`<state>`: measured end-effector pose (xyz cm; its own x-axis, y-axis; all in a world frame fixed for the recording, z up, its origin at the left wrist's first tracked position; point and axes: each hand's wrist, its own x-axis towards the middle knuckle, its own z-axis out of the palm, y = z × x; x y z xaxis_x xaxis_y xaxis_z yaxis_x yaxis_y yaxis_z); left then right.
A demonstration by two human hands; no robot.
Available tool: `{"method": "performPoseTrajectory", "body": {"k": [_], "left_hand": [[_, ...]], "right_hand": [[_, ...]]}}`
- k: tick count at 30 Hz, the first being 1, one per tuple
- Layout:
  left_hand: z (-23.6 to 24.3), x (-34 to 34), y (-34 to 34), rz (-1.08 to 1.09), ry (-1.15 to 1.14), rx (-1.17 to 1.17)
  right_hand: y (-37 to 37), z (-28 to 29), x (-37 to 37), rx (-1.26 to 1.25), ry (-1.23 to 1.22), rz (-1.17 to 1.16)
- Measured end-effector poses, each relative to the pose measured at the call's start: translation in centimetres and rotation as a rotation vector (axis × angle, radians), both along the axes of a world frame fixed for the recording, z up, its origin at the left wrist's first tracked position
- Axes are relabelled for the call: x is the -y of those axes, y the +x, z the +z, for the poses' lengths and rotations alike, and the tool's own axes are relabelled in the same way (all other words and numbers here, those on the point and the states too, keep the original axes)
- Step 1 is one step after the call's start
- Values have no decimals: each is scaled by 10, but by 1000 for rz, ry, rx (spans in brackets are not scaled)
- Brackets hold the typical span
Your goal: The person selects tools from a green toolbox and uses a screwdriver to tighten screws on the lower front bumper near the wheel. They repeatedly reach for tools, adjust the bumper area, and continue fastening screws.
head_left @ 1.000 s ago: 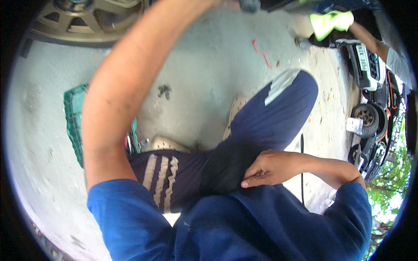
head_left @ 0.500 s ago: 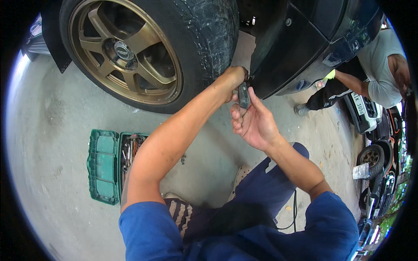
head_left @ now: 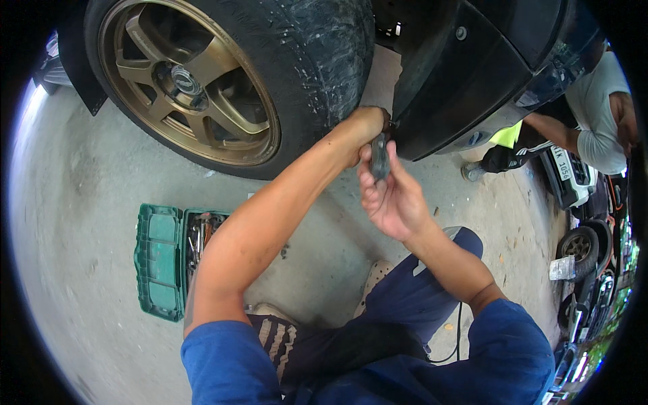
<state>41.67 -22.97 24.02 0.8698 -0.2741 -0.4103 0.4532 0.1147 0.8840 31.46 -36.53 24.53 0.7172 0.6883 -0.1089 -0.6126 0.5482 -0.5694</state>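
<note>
The right hand (head_left: 399, 206) has risen from the lap and now pinches a dark grey tool (head_left: 380, 160), so both hands meet at one spot.
The tool is beside the left hand (head_left: 368, 129), whose grip I cannot tell, near the dark bumper (head_left: 459, 88); then the tyre (head_left: 317, 61); farther off, an open green toolbox (head_left: 160, 260).
</note>
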Motion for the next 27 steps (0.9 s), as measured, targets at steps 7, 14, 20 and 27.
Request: {"method": "performPoseTrajectory", "body": {"k": [7,14,20,27], "left_hand": [[-9,-4,-3,-120,264,199],[-6,-9,-12,-111,175,409],[-6,-4,-16,-49,295,467],[-16,-2,-4,-122,88,308]], "right_hand": [[1,-38,11,249,-91,12],[8,-78,17,431,-430,-21],[5,-70,25,429,-573,-29],[-3,-34,24,205,-255,48]]}}
